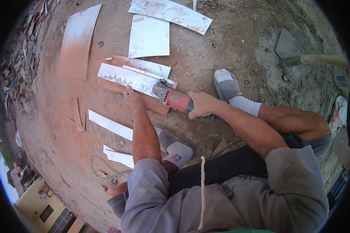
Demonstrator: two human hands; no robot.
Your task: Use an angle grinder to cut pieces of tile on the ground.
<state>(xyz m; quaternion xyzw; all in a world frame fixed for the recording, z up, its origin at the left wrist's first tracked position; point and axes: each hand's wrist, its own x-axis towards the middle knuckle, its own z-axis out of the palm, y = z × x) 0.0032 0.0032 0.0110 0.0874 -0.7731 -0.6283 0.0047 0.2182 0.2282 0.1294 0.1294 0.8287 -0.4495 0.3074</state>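
My right hand (206, 105) is wrapped round the rear body of a red and black angle grinder (178, 101). The grinder's head lies over the right end of a long white tile piece (114, 74). At the lower edge of that piece, my left hand (133, 98) grips with its fingers close together. A row of zigzag marks runs along the white face near my fingers. A thin white strip (138, 71) lies along the tile's upper side, reaching to the grinder's disc. Beneath lies a reddish-brown tile (157, 105), partly covered. Whether the disc is spinning I cannot tell.
Larger tiles lie farther off: a dusty one (79, 42) at left, a white one (149, 37) and a long one (173, 14). Cut white strips (109, 123) lie left of my left forearm. My sandalled feet flank the work. A wooden handle (324, 59) is at right.
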